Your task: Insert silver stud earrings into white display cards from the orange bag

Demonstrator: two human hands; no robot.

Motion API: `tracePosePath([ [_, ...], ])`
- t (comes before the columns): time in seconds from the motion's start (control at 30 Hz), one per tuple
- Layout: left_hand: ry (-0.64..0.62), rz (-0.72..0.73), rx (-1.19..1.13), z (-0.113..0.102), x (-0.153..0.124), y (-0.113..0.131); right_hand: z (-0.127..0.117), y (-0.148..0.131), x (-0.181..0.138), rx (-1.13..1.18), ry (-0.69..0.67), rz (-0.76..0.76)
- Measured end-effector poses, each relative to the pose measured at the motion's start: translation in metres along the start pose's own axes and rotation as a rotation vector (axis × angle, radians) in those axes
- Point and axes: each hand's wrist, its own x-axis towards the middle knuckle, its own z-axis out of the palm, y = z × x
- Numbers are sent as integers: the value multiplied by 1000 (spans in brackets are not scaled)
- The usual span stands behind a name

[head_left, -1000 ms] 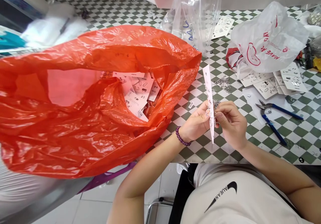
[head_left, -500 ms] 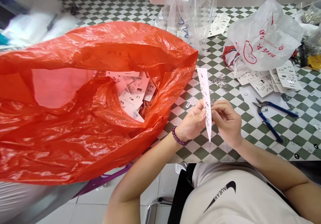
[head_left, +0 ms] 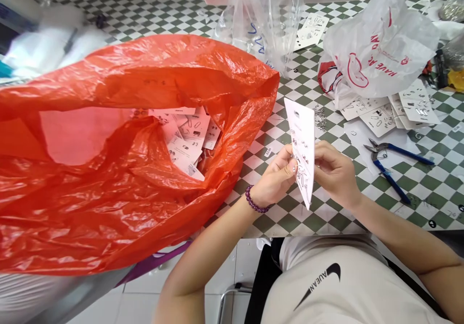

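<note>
A white earring card (head_left: pixel 303 142) with several small silver earrings on its face stands upright between my hands, over the table. My left hand (head_left: pixel 277 176) pinches its left edge, thumb on the front by the earrings. Behind the card, my right hand (head_left: pixel 337 174) is closed with fingers curled against the back. Its fingertips are hidden, so whatever they pinch cannot be seen. A small heap of metal pieces (head_left: pixel 320 117) lies on the table just beyond the card.
A large red plastic bag (head_left: pixel 108 208) gapes at left, with several earring cards (head_left: pixel 194 130) inside. Blue-handled pliers (head_left: pixel 389 169) lie at right, near stacked cards (head_left: pixel 379 116) and a white plastic bag (head_left: pixel 380 48). A clear bag (head_left: pixel 261 24) stands at the back.
The card has turned from nearly edge-on so that more of its earring face shows. My right hand has shifted slightly right, and its fingertips are now behind the card.
</note>
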Motion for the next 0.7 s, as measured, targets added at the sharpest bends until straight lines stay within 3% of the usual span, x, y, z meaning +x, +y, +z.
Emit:
tracePosePath([
  [0.43, -25, -17, 69, -5, 1, -8, -14, -3, 3, -63, -98, -9],
  [0.7, -52, 22, 130, -9, 0, -13, -25, -7, 9, 0, -316, 226],
])
